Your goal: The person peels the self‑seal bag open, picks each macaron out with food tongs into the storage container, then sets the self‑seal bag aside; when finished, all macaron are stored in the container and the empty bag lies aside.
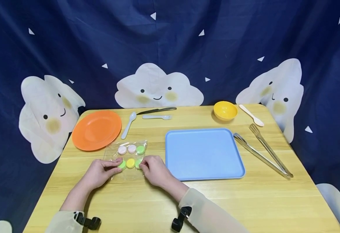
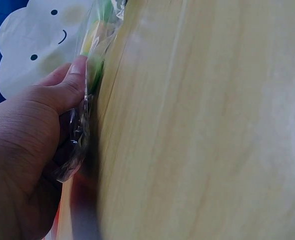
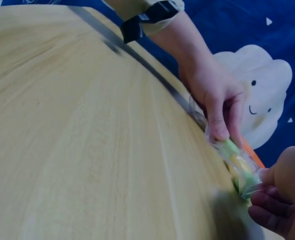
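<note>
- The clear plastic bag (image 1: 128,155) of round pastel sweets lies flat on the surface, toward its left side and a little nearer the front edge than the back, just in front of the orange plate (image 1: 96,129) and just left of the blue tray (image 1: 203,153).
- Six discs show through the film in two rows: pink, pink and green behind, green, yellow and green in front.
- Expect it to feel very light; the film is thin, crinkly and probably slick, so it will slide on the wood and buckle rather than hold shape. The discs look loose inside and may shift when you tilt it.
- Your best hold is the empty film at the edges or corners, not the sweets themselves, which could crack or slip if squeezed.
- Your left hand (image 1: 102,171) pinches the bag's front left corner, thumb pressing the film in the left wrist view.
- Your right hand (image 1: 154,169) pinches the front right corner, fingertips closed on the plastic beside the green disc.
- Further out: a white spoon (image 1: 128,124), a knife (image 1: 156,110) and a small fork (image 1: 157,117) lie near the back edge behind the bag.
- Toward the back right corner sit a yellow bowl (image 1: 225,110) and a cream spoon (image 1: 251,115); metal tongs (image 1: 262,150) lie along the right edge beside the tray.
</note>
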`<state>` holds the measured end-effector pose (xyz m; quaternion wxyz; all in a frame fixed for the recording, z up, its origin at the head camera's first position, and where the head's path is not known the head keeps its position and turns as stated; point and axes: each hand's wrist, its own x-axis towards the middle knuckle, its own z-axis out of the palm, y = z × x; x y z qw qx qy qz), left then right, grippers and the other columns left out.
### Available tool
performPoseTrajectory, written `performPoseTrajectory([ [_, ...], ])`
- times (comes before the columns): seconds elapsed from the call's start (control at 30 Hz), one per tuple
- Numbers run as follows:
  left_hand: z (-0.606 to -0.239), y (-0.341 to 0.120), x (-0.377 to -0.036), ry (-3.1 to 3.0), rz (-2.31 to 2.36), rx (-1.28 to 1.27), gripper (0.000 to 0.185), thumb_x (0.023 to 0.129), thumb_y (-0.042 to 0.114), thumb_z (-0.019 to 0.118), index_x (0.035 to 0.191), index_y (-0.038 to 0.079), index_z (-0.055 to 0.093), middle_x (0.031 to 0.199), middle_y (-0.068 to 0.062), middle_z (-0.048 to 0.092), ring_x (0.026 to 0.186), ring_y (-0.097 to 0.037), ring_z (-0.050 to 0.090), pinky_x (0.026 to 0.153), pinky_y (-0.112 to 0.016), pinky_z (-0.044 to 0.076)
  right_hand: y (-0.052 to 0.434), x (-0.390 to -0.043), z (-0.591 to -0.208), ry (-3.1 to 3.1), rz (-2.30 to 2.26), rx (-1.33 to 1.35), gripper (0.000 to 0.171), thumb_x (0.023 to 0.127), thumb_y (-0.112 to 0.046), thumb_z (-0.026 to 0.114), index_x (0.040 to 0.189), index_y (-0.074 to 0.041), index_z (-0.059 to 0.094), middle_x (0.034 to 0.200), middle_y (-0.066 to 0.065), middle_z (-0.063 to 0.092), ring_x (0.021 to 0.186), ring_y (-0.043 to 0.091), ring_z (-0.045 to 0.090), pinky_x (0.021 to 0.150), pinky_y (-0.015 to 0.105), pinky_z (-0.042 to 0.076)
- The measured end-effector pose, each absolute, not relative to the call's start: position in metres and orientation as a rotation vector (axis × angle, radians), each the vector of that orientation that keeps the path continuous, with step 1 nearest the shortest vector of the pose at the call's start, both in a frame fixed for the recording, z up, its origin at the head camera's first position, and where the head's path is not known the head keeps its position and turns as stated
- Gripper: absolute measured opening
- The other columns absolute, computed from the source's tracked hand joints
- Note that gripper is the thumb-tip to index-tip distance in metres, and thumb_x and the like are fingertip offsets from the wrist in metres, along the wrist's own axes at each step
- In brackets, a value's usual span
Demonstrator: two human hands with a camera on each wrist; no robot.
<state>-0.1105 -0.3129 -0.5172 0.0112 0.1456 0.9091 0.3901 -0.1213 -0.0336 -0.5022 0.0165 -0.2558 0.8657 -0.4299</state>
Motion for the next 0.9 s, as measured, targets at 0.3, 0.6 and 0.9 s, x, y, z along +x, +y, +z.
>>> performPoseTrajectory([
  [0.3, -0.519, -0.314, -0.111, 2.86, 1.206, 0.463, 0.033, 0.087, 0.014, 0.088, 0.118, 0.007, 0.081, 0.122, -0.002, 0.075, 0.117, -0.024, 0.069, 0.098, -0.007, 0.042, -0.021, -0.123, -0.502, 2.706, -1.409, -0.647, 0.012, 0.099, -0.006, 0.071, 0.088, -0.009, 0.072, 0.074, -0.008, 0.064, 0.064, 0.002, 0.057, 0.06, 0.017, 0.05],
  [0.6, -0.518, -0.313, -0.11, 2.843, 1.2, 0.434, 0.033, 0.088, 0.014, 0.088, 0.12, 0.009, 0.08, 0.124, -0.002, 0.075, 0.119, -0.026, 0.069, 0.099, -0.007, 0.041, -0.035, -0.134, -0.497, 2.705, -1.384, -0.715, 0.01, 0.095, -0.015, 0.076, 0.09, -0.008, 0.072, 0.072, -0.01, 0.059, 0.064, 0.002, 0.054, 0.066, 0.017, 0.052],
  [0.9, -0.516, -0.312, -0.11, 2.856, 1.189, 0.439, 0.034, 0.087, 0.013, 0.089, 0.12, 0.008, 0.08, 0.123, -0.003, 0.075, 0.118, -0.025, 0.07, 0.098, -0.009, 0.043, -0.033, -0.138, -0.496, 2.65, -1.368, -0.617, 0.014, 0.102, -0.009, 0.069, 0.089, -0.008, 0.074, 0.072, -0.01, 0.063, 0.06, 0.002, 0.056, 0.058, 0.018, 0.05],
])
